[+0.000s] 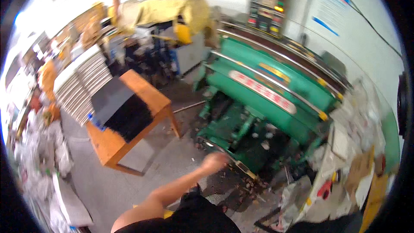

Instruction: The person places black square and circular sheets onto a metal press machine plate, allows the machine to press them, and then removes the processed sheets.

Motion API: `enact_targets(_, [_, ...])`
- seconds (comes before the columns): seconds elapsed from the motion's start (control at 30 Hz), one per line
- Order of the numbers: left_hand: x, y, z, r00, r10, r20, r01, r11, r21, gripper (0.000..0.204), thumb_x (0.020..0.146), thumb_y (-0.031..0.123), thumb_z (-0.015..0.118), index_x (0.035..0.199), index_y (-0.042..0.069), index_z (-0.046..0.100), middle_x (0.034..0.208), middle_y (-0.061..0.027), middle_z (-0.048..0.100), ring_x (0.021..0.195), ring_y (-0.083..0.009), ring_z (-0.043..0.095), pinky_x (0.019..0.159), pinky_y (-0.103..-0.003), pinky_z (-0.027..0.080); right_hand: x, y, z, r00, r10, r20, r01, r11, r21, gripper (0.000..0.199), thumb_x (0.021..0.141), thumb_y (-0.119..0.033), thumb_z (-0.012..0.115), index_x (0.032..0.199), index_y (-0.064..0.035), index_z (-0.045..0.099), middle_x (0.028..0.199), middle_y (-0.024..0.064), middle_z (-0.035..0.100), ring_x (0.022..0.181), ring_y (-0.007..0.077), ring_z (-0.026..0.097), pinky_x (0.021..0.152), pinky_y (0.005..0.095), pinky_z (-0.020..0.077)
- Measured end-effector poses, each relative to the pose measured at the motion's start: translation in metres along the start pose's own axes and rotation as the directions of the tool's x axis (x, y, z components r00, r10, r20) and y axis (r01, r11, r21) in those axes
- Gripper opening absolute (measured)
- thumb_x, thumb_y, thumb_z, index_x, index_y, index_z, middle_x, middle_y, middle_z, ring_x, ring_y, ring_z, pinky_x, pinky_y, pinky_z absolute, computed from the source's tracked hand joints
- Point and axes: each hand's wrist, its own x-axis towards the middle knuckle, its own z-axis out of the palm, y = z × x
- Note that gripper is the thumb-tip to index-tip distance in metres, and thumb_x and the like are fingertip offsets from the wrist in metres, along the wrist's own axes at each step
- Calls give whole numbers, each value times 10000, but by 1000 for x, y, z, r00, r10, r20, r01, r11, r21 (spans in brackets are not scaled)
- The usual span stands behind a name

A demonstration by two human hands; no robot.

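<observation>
My left hand [215, 162] reaches out from the lower middle of the picture, with the bare forearm running back to my black shirt. It hangs over the grey floor, close to the low front edge of a large green machine [267, 99]. It touches nothing that I can see. Motion blur smears the hand into a rounded shape, so its fingers cannot be made out. My right hand is out of the picture.
A wooden table [148, 92] stands to the left and carries a stack of dark sheets [118, 108]. Behind it leans a tall pile of pale boards [82, 84]. Paper scraps [349, 146] heap up at the right. A control panel [267, 11] hangs on the far wall.
</observation>
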Motion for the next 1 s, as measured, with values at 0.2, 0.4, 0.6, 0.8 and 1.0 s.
enact_targets(0.2, [-136, -132, -321, -52, -27, -998, 459, 887, -48, 153, 907, 145, 591, 981, 15, 620, 933, -137, 621, 881, -324, 603, 801, -416, 479, 21, -90, 66, 979, 148, 142, -122, 976, -179, 254, 962, -247, 563, 1071, -42, 666, 1058, 163, 624, 946, 279, 591, 751, 395, 479])
enact_targets(0.4, [-189, -190, -417, 86, -686, -723, 340, 702, -626, 464, 879, 276, 713, 1168, -33, 521, 835, -42, 553, 715, -105, 563, 583, -272, 496, 41, -160, 146, 957, 120, 263, -50, 964, -261, 268, 948, -252, 594, 1069, -19, 646, 957, 136, 646, 831, 236, 608, 694, 362, 503])
enact_targets(0.6, [-203, -188, -412, 164, -773, -613, -172, 590, -789, 433, 893, 196, 684, 1222, -6, 487, 864, -46, 562, 722, -147, 582, 650, -312, 569, 54, -229, 214, 914, -70, 399, 208, 926, -316, 348, 925, -296, 626, 1117, -5, 622, 946, 122, 670, 820, 216, 636, 717, 347, 520])
enact_targets(0.8, [-200, -189, -403, 119, -772, -625, -240, 588, -772, 225, 930, 169, 643, 1082, 22, 567, 824, -33, 601, 680, -117, 600, 594, -236, 534, -77, -363, 271, 613, -283, 738, 630, 739, -239, 337, 936, -257, 621, 1171, -16, 627, 1047, 91, 686, 935, 172, 648, 840, 316, 510])
enact_targets(1.0, [-241, -194, -324, 315, -718, -620, -354, 517, -779, 203, 924, 184, 618, 1088, 68, 586, 933, -54, 634, 821, -168, 614, 666, -266, 515, -87, -473, 239, 502, -461, 731, 710, 703, -45, 235, 968, -186, 559, 1109, -17, 639, 992, 46, 669, 879, 136, 622, 812, 284, 507])
